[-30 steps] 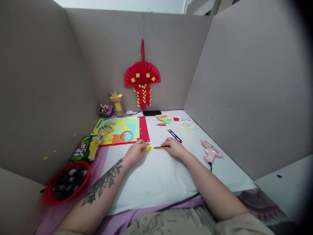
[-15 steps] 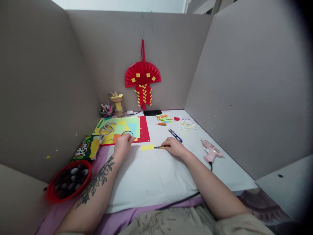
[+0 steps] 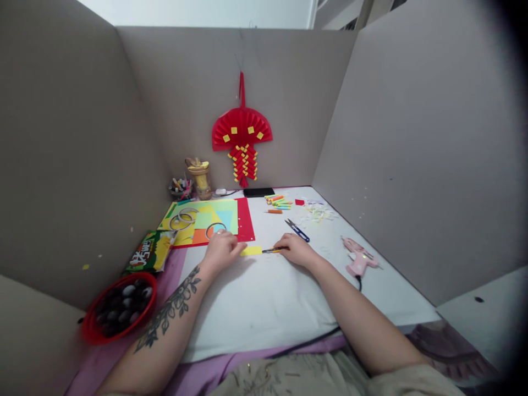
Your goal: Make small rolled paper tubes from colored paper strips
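Note:
My right hand (image 3: 293, 247) is closed round a slim yellow-and-black tool (image 3: 273, 249), whose dark tip points left and meets the right end of a small yellow paper strip (image 3: 251, 251). Beside the strip's left end is my left hand (image 3: 225, 250), its fingers curled together; whether anything is between them is too small to tell. A silvery ring (image 3: 209, 230) lies on colored sheets just behind my left hand. Blue-handled snips (image 3: 297, 230) rest behind my right hand.
Colored papers (image 3: 226, 208) and rings lie at the back left. A snack bag (image 3: 150, 252) and red bowl (image 3: 154, 297) of dark round items stand left. A pink glue gun (image 3: 359, 257) lies right, paper scraps (image 3: 319, 211) behind. A red fan ornament (image 3: 242, 122) hangs on the panel.
My left hand has moved right and slightly toward me, from the ring to the left end of the yellow strip. My right hand keeps its grip on the tool. The view has shifted slightly.

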Motion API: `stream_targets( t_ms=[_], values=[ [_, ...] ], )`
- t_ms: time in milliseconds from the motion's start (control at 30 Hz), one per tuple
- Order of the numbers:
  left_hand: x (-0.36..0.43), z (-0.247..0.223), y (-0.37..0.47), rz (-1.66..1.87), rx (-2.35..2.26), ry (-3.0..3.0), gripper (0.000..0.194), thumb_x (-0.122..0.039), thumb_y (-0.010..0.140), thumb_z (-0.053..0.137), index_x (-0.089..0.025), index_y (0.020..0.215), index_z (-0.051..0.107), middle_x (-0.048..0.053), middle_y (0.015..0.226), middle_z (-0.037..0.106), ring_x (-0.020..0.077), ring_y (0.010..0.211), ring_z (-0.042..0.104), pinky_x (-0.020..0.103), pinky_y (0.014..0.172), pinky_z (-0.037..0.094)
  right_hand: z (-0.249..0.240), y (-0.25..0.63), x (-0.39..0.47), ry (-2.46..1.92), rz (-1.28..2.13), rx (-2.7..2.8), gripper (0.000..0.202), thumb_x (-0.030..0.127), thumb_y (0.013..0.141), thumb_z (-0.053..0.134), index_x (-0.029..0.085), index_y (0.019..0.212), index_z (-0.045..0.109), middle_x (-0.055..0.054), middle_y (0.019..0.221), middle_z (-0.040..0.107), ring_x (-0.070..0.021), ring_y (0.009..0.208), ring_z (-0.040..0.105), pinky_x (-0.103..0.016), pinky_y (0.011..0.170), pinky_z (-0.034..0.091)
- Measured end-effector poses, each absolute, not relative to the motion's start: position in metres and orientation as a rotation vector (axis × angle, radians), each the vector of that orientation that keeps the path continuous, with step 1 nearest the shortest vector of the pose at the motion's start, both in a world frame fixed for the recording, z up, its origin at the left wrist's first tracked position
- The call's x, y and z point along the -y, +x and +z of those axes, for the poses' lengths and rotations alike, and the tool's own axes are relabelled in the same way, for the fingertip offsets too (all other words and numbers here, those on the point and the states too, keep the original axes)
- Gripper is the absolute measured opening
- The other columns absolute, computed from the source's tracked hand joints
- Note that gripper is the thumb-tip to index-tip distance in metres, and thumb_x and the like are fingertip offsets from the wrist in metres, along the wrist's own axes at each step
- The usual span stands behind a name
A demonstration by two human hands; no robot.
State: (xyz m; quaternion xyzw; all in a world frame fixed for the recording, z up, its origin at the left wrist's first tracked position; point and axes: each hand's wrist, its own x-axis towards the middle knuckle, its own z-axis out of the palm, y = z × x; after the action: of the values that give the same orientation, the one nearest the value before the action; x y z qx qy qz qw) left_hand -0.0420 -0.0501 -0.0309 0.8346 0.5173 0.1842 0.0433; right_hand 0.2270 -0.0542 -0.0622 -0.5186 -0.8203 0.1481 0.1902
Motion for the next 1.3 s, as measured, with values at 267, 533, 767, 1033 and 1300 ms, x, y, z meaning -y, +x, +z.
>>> stream_targets(
  t_ms=[267, 533, 767, 1033, 1300],
  values=[
    [0.058, -0.040, -0.025, 0.269, -1.459, 2.540, 0.020, -0.027, 0.083, 0.042, -0.020, 0.086, 0.061, 0.006, 0.089, 0.065, 0.0183, 0.079, 0.057, 0.026, 0.062, 0.037, -0.066, 0.223, 0.051, -1.442, 0.316, 2.306, 0.025, 0.015, 0.080, 0.056, 0.025, 0.096, 0.072, -0.005, 0.085, 0.064, -0.0166, 0.085, 0.054, -0.027, 0.081, 0.038],
    [0.053, -0.048, -0.028, 0.320, -1.605, 2.391, 0.021, -0.021, 0.080, 0.045, -0.021, 0.089, 0.064, 0.005, 0.089, 0.066, 0.0171, 0.078, 0.058, 0.024, 0.063, 0.038, -0.062, 0.214, 0.040, -1.478, 0.235, 2.337, 0.026, 0.014, 0.079, 0.057, 0.026, 0.097, 0.072, -0.005, 0.093, 0.064, -0.0179, 0.089, 0.052, -0.029, 0.084, 0.036],
    [0.047, -0.057, -0.033, 0.345, -1.140, 2.561, 0.034, -0.020, 0.087, 0.042, -0.031, 0.105, 0.069, 0.003, 0.094, 0.060, 0.0143, 0.083, 0.055, 0.023, 0.072, 0.039, -0.062, 0.221, 0.047, -1.458, 0.278, 2.345, 0.027, 0.012, 0.077, 0.056, 0.024, 0.096, 0.072, -0.005, 0.089, 0.063, -0.0174, 0.088, 0.053, -0.027, 0.081, 0.037],
    [0.052, -0.053, -0.030, 0.198, -1.218, 2.683, 0.038, -0.027, 0.091, 0.037, -0.040, 0.121, 0.056, 0.002, 0.094, 0.054, 0.0158, 0.082, 0.052, 0.023, 0.066, 0.036, -0.060, 0.218, 0.049, -1.406, 0.328, 2.391, 0.028, 0.009, 0.077, 0.056, 0.022, 0.096, 0.072, -0.006, 0.085, 0.062, -0.0175, 0.086, 0.052, -0.027, 0.081, 0.038],
    [0.052, -0.053, -0.029, 0.162, -1.218, 2.690, 0.038, -0.031, 0.092, 0.034, -0.040, 0.124, 0.053, 0.003, 0.093, 0.054, 0.0166, 0.081, 0.052, 0.024, 0.065, 0.035, -0.058, 0.221, 0.051, -1.341, 0.370, 2.415, 0.028, 0.008, 0.075, 0.057, 0.020, 0.094, 0.072, -0.006, 0.084, 0.063, -0.0167, 0.084, 0.055, -0.026, 0.080, 0.039]
  ],
)
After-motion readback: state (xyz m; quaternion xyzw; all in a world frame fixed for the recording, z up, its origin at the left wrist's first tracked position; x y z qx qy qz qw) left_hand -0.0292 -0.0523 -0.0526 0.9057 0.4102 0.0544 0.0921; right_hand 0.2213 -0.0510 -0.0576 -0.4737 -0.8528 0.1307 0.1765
